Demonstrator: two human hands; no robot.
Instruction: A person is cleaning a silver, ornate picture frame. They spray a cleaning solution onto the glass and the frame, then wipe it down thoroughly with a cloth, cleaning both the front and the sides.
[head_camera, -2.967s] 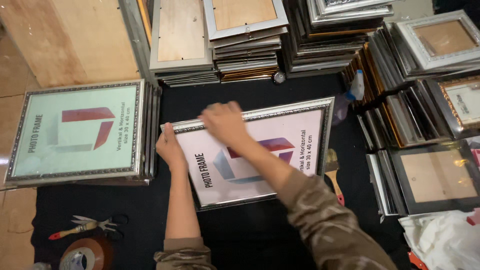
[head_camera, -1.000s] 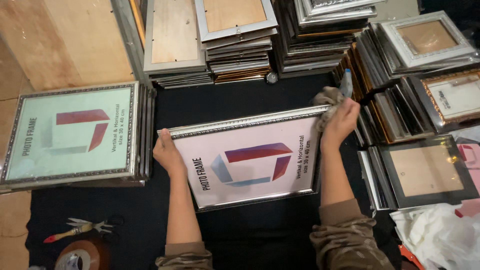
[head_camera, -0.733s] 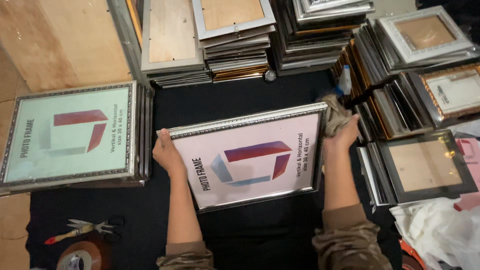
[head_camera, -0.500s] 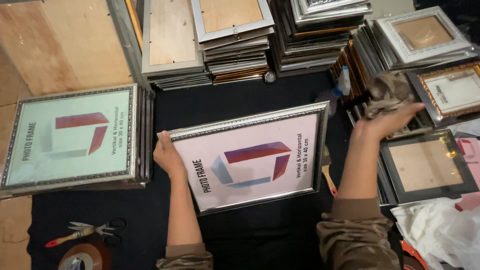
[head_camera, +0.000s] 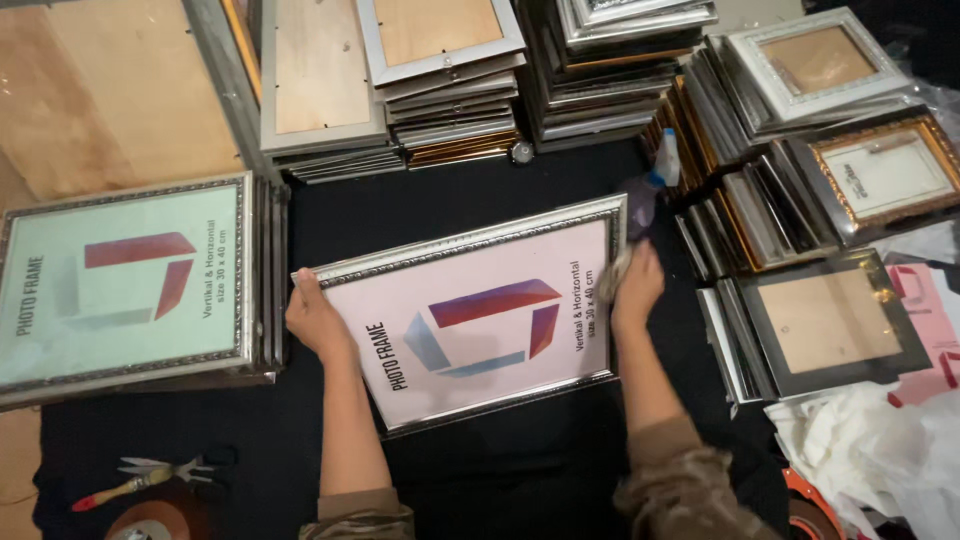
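Observation:
A silver picture frame (head_camera: 470, 330) with a pink printed insert lies tilted on the black cloth (head_camera: 480, 200) in front of me. My left hand (head_camera: 315, 320) grips its left edge. My right hand (head_camera: 635, 285) rests on the right edge of the frame, closed on a greyish rag (head_camera: 612, 275) that is blurred by motion and pressed to the glass.
A stack of like frames (head_camera: 130, 285) with a green insert lies at the left. Piles of frames (head_camera: 440, 80) line the back and right (head_camera: 830, 320). A spray bottle (head_camera: 665, 160) leans by the right piles. A brush (head_camera: 110, 490) and tape roll lie bottom left; white wrapping (head_camera: 880, 450) bottom right.
My right hand, with the rag, swung out to the frame piles on the right and has come back down onto the frame's right edge. The left hand stayed on the left edge.

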